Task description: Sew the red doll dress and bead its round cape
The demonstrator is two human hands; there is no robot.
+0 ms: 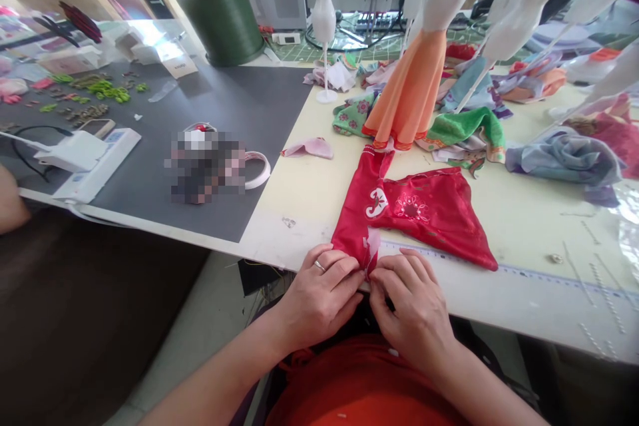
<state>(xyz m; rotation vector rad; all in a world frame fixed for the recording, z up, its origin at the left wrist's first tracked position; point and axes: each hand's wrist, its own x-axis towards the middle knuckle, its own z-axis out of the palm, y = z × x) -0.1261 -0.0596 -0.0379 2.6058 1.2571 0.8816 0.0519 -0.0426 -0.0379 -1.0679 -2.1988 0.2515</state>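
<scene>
A small red doll garment (429, 213) with white and pink embroidery lies on the pale table at its front edge. My left hand (327, 286), a ring on one finger, is closed on the garment's near end. Close against it, my right hand (412, 296) pinches the same end from the right. The fingertips of both hands nearly meet at the cloth's edge, where a pale pink lining (372, 243) shows. What exactly lies between the fingertips is too small to make out. Part of a ruler (444, 256) shows under the garment.
An orange skirt (412, 93) hangs on a white mannequin just beyond the garment. Doll clothes (469, 126) are heaped behind it. Bead strings (604, 286) lie at right. On the dark mat stand a power strip (102, 163), a white ring (258, 172) and a green bin (219, 23).
</scene>
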